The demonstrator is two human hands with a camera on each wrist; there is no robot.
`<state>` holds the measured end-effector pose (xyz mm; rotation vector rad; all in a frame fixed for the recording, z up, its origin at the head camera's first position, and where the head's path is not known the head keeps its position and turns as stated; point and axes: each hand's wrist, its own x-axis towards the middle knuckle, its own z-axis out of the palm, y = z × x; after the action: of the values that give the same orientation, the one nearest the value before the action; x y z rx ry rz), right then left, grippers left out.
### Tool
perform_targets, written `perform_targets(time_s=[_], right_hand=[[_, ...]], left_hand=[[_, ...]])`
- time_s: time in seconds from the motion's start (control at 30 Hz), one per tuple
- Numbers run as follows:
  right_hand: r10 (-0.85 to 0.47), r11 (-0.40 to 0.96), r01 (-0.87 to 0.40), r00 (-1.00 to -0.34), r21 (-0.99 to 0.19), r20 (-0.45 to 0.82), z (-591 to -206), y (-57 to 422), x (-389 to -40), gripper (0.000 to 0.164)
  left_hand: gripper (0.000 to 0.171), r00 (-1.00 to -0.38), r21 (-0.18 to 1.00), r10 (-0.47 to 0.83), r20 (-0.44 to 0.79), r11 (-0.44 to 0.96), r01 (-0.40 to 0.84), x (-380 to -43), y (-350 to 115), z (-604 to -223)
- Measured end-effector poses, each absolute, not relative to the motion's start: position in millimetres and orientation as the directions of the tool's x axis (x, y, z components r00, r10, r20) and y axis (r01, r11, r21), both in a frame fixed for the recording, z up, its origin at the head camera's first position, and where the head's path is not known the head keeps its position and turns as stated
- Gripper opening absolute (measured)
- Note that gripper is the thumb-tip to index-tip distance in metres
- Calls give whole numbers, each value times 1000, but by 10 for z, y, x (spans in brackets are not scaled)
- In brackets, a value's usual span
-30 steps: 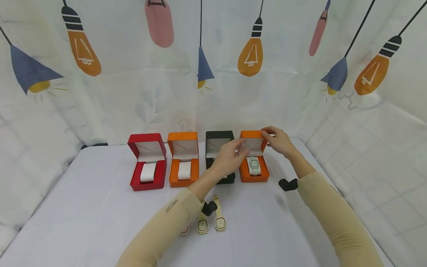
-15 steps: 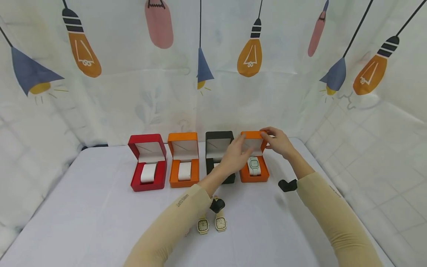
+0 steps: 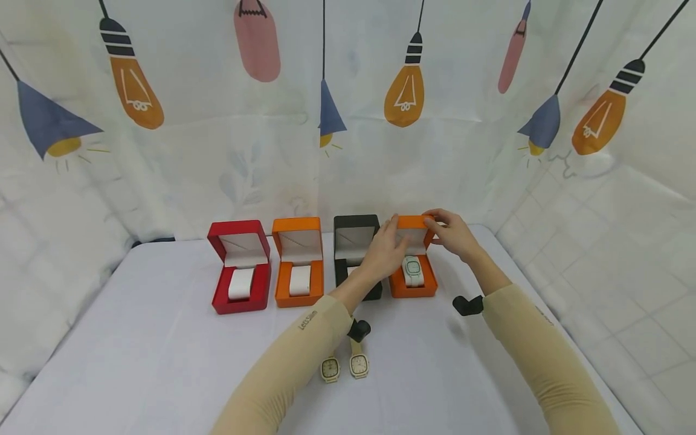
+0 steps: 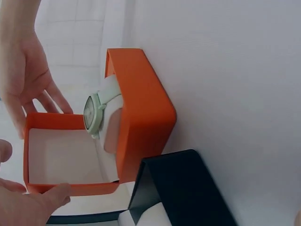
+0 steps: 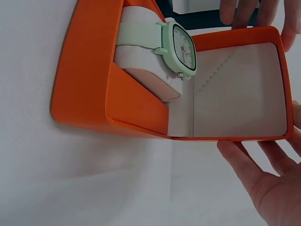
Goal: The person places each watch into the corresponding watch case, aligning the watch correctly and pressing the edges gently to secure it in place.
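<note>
The right-hand orange watch box [image 3: 414, 292] stands with its lid [image 4: 70, 121] raised. Inside, a pale green watch [image 5: 181, 49] is wrapped round a white cushion [image 5: 141, 61]. My right hand [image 3: 455, 234] holds the lid at its right upper corner, thumb along the side and fingers round the top edge. On the other side, my left hand [image 3: 383, 251] has its fingers extended at the lid's left edge. That hand and forearm cover part of the black box [image 3: 356, 221] beside it.
A red box [image 3: 219, 299] and another orange box [image 3: 296, 224] stand open to the left, each with a bare white cushion. Two cream watches [image 3: 330, 368] lie on the white-covered table [image 3: 136, 338], near my left sleeve [image 3: 288, 368]. A printed curtain [image 3: 217, 157] hangs behind.
My left hand has moved right, from in front of the black box to the left edge of the orange lid. My right hand has stayed at the lid's right corner.
</note>
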<state>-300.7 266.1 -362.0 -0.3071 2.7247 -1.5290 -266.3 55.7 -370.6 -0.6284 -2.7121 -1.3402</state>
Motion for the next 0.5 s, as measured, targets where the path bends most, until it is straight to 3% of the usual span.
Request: perform_targets(time_s=[0.5], right_hand=[[-152, 501, -243, -969, -831, 192, -3705, 2625, -2911, 46]], left_hand=[[46, -922, 666, 288, 259, 638, 386, -2723, 648, -3664]])
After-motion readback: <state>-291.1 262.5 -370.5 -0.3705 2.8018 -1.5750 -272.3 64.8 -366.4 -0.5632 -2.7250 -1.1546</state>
